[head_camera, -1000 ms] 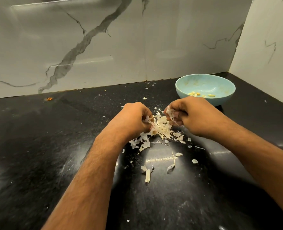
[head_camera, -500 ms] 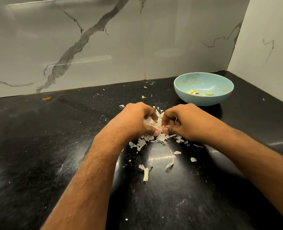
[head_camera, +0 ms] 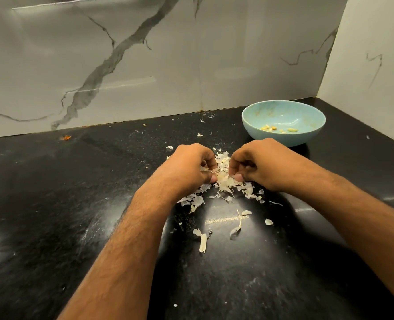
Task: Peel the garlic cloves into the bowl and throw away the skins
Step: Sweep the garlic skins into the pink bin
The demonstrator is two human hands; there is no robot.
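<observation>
Both hands worked mid-frame over the skin pile [head_camera: 223,181]. Left hand [head_camera: 189,167] and right hand [head_camera: 258,165] had curled fingers pinching papery skins; whether either held a clove could not be told. Step judged: peeling or gathering skins. Blue bowl [head_camera: 283,137], upper right on the bench [head_camera: 76,204], held a few peeled cloves [head_camera: 272,128]. Next: free any clove, drop it in the bowl.

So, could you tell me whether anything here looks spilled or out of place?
Yes: garlic skins litter the counter around both hands, with strays near the bowl. An orange scrap lies by the wall.
</observation>
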